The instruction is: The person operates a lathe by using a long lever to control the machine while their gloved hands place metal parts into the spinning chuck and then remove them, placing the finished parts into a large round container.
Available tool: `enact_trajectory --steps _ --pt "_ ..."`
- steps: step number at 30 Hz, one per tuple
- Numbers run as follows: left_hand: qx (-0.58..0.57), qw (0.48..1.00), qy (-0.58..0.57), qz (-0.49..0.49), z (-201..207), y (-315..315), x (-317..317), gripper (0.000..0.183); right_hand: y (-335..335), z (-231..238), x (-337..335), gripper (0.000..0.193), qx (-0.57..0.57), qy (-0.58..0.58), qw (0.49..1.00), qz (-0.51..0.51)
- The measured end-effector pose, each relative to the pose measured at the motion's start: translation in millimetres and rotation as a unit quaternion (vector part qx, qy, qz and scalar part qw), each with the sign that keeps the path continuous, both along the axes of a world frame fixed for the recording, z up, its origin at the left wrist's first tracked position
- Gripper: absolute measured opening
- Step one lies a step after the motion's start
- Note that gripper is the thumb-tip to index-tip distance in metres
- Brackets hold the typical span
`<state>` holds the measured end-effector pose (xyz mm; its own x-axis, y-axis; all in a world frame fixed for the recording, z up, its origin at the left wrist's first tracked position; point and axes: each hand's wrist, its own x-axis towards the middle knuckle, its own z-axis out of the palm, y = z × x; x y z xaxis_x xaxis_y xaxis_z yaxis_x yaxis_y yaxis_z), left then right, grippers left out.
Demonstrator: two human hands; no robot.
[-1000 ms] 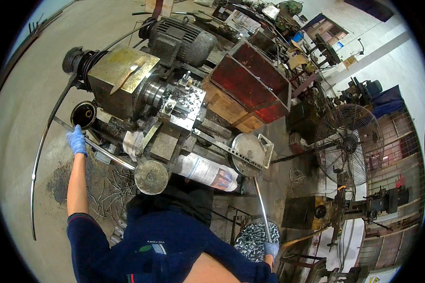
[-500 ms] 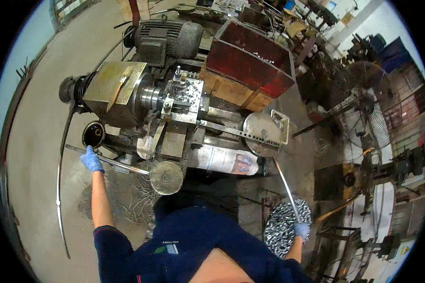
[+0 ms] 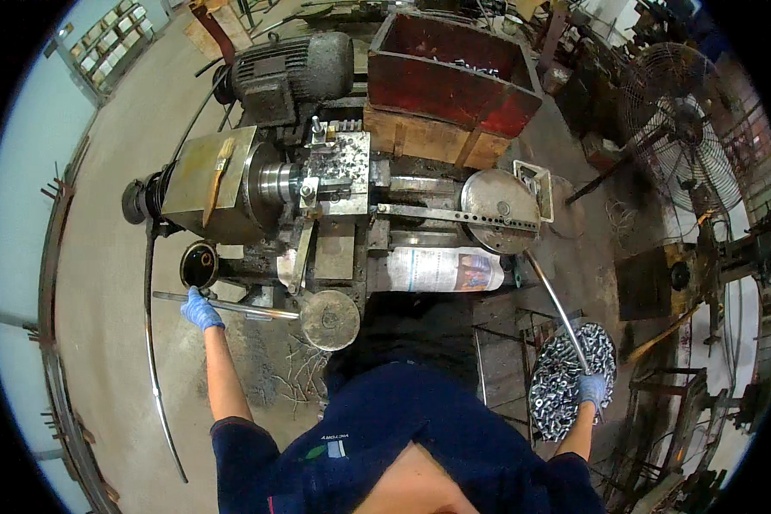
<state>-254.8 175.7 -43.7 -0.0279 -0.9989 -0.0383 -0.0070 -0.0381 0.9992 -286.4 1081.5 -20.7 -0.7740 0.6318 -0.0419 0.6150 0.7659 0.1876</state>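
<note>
My left hand (image 3: pixel 201 309), in a blue glove, is closed around a steel lever rod (image 3: pixel 253 309) near its outer end. The rod runs to a round metal disc (image 3: pixel 330 320) at the front of a lathe-like machine. My right hand (image 3: pixel 591 390), also gloved in blue, grips the lower end of a second lever rod (image 3: pixel 555 295). That rod slants up to a larger round metal plate (image 3: pixel 499 206), crossed by a perforated bar (image 3: pixel 441 214). Below and beside my right hand lies a round container of small shiny metal parts (image 3: pixel 557 385). Between the rods are the chuck (image 3: pixel 274 182) and a chip-strewn tool block (image 3: pixel 341 176).
A motor (image 3: pixel 295 73) stands behind the machine, beside a red bin (image 3: pixel 454 90) holding some metal parts. A brush (image 3: pixel 218 184) lies on the headstock cover. A dark cup (image 3: pixel 200 264) is by my left hand. A large fan (image 3: pixel 677 120) stands at right.
The view has shifted and turned slightly, so the machine appears rotated and the parts container sits further right. Both hands stay on their rods; no clear rod movement shows.
</note>
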Motion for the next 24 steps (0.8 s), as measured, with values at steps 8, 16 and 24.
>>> enact_trajectory --steps 8,16,24 --pt "0.02 1.0 0.013 0.016 -5.3 -4.0 -1.5 0.02 -13.3 12.9 -1.0 0.038 -0.042 -0.02 0.997 -0.064" --pt "-0.001 1.0 0.019 0.001 11.5 10.0 -2.8 0.018 -25.2 20.2 3.3 0.039 -0.037 0.001 0.998 -0.053" --pt "0.032 0.999 0.036 0.002 3.7 0.6 -0.3 0.017 -30.6 19.4 5.0 0.038 -0.021 -0.002 0.998 -0.06"
